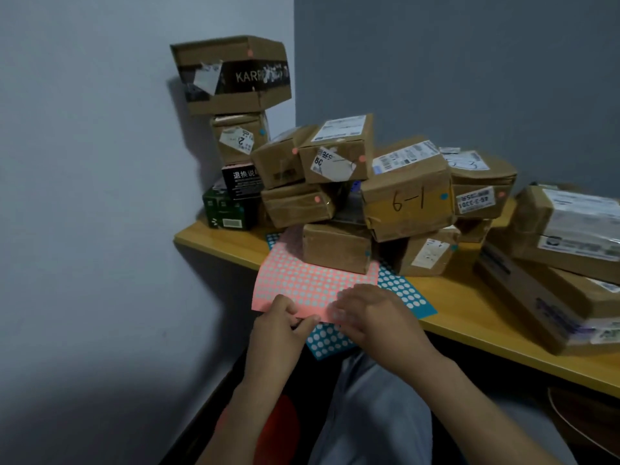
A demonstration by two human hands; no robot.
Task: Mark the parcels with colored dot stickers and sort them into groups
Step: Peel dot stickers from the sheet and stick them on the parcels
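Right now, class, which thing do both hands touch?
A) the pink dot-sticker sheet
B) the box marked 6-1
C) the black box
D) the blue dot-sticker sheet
A: the left hand pinches the near edge of the pink dot-sticker sheet, and the right hand touches that same edge beside it.

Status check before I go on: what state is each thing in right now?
Pink sticker sheet: far end under a parcel, near edge held.
Blue sticker sheet: flat beneath the pink one.
Left hand: pinches pink sheet's near edge.
Right hand: fingertips on that edge; grip blurred.
Black-banded box: tops the stack, pink dot.
6-1 box: stacked, blue dot.
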